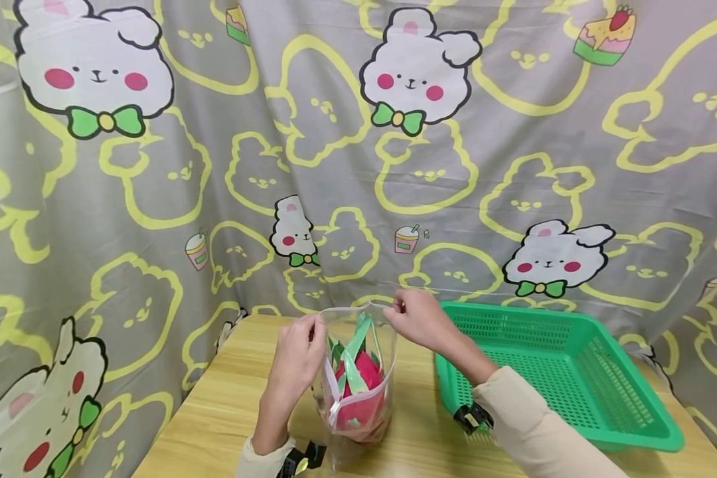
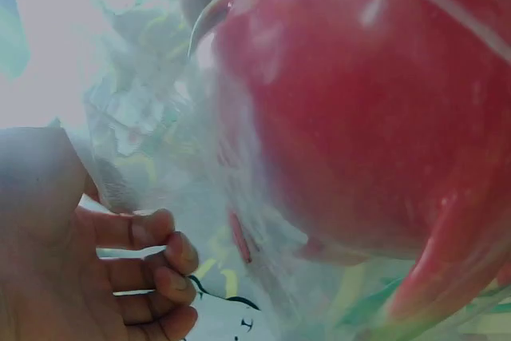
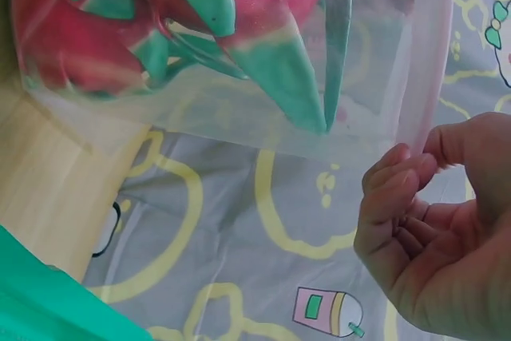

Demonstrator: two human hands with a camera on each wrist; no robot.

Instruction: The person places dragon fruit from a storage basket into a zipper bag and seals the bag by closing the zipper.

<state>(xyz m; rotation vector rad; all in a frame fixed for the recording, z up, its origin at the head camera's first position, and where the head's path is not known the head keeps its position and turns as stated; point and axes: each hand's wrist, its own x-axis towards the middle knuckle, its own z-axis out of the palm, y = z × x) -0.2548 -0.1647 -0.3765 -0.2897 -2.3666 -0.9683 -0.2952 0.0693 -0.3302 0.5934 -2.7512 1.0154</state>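
A clear plastic zipper bag (image 1: 388,405) stands upright on the table with its mouth spread. Inside lies a red dragon fruit (image 1: 363,375) with green-tipped scales; it fills much of the left wrist view as a glossy red body (image 2: 343,109). My left hand (image 1: 299,352) pinches the left side of the bag's rim. At the opposite corner, my right hand (image 1: 421,318) pinches the rim between thumb and forefinger, plain in the right wrist view, where its other fingers (image 3: 399,229) are curled. A white zipper slider (image 1: 334,411) shows on the bag's near edge.
To the right, a green plastic basket (image 1: 651,425) with perforated sides sits on the wooden table (image 1: 215,405), partly under my right forearm. A grey patterned curtain (image 1: 346,166) hangs right behind the table.
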